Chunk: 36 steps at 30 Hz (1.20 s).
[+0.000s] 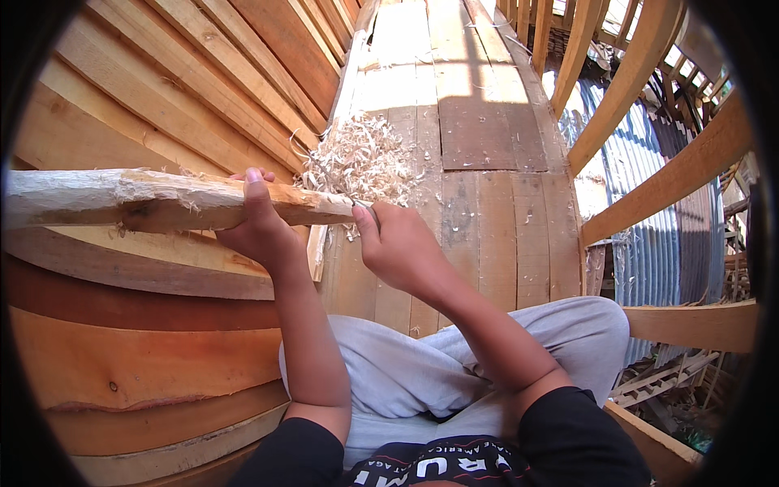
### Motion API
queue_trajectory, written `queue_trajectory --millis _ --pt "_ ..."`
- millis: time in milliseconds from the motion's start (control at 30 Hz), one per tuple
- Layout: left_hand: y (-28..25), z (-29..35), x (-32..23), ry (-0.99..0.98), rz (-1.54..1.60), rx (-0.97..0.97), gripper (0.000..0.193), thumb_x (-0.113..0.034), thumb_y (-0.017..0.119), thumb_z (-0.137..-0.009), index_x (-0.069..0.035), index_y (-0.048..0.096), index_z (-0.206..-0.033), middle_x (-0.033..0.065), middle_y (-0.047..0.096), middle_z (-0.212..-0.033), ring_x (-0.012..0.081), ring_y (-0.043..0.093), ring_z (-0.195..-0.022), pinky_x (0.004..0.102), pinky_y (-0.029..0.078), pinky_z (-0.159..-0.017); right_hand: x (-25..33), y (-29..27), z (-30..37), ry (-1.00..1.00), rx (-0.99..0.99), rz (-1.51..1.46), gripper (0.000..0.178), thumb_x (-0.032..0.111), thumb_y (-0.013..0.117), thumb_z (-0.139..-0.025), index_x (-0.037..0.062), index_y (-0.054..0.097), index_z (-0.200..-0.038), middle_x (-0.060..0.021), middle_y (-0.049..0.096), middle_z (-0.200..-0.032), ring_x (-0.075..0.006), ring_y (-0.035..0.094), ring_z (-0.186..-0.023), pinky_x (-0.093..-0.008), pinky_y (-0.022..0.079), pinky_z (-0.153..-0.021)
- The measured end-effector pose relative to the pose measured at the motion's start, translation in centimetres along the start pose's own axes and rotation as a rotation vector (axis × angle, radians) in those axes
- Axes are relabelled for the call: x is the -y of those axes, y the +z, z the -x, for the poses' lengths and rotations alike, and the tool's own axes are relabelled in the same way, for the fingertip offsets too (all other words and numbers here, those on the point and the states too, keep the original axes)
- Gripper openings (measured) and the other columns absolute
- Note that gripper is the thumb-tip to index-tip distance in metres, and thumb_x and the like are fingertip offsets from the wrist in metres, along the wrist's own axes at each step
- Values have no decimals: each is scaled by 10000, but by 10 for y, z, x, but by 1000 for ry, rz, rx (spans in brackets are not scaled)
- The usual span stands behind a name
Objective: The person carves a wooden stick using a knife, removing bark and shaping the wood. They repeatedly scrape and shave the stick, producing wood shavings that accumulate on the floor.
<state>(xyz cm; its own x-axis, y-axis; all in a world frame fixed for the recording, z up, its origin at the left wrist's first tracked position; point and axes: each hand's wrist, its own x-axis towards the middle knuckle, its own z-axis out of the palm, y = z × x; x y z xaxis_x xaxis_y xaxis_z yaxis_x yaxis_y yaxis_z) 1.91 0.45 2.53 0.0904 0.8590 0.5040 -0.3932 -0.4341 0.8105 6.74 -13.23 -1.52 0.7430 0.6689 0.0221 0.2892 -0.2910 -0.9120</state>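
Observation:
A long, partly peeled wooden pole [174, 199] reaches in from the left edge, pale and rough with a brown knotty patch. My left hand [261, 219] grips it from below near its right end, thumb on top. At the tapered tip, my right hand [398, 243] is closed in a fist, its thumb against the wood. A thin dark edge shows beside that thumb; the rest of what the fist holds is hidden. Behind the tip, a heap of curled wood shavings [365, 158] lies on the plank floor [487, 235].
Wooden boards [162, 89] line the left side. A railing of slanted wooden slats [669, 166] runs along the right, with corrugated metal sheets [649, 235] beyond and below it. My crossed legs [406, 357] in light grey trousers are close beneath my arms.

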Motion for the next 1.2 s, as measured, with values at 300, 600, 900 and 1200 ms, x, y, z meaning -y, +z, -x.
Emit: queue_trajectory --millis 300,600,900,1200 --pt "11 10 -3 36 -25 5 264 -106 672 -835 57 528 -984 102 591 -874 166 617 -772 297 527 -738 -55 23 -18 88 78 98 454 293 414 -986 -70 592 -780 -313 591 -749 -477 581 -740 -522 435 -691" --pt "21 19 -8 53 8 -40 270 -98 675 -819 53 530 -989 95 580 -861 175 614 -793 299 528 -774 -108 39 -31 255 116 33 499 317 383 -996 -90 623 -834 -333 621 -840 -466 619 -846 -509 475 -800" --pt "-1 2 1 3 47 10 242 -113 670 -785 21 520 -920 91 563 -855 179 578 -774 321 487 -771 -52 31 -23 57 204 -82 459 305 379 -1002 -58 604 -835 -289 620 -774 -439 626 -785 -505 464 -736" --pt "-6 -17 10 -27 105 -75 282 -73 661 -765 37 520 -983 96 564 -883 188 579 -783 323 500 -746 -61 55 -14 47 22 97 442 296 423 -976 -49 619 -781 -308 613 -746 -463 615 -774 -523 478 -733"
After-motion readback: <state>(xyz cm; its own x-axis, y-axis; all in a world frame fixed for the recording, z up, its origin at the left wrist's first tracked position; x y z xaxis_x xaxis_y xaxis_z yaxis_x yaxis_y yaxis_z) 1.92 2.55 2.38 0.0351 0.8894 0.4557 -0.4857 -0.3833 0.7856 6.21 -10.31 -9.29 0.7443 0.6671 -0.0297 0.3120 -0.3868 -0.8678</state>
